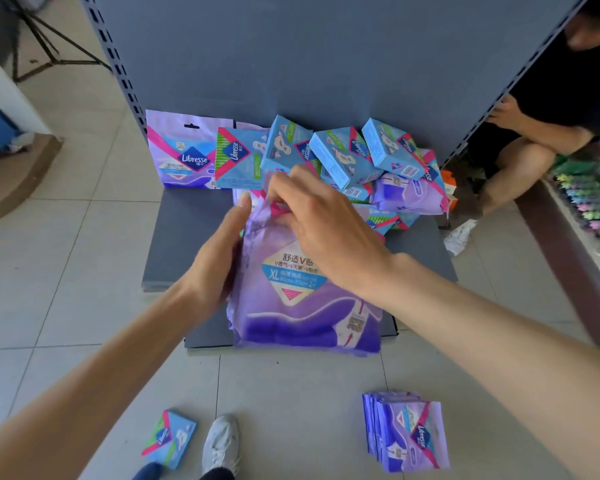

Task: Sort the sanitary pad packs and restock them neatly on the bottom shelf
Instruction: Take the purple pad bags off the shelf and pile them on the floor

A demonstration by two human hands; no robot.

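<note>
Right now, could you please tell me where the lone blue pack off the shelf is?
In the head view, the blue pack lies on the floor at lower left, just left of the white shoe.

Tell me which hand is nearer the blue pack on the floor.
Left. The left hand grips the purple pack by its left edge, beyond the blue pack; the right hand sits farther right.

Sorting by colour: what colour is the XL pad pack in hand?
Purple XL pad pack; head view.
</note>
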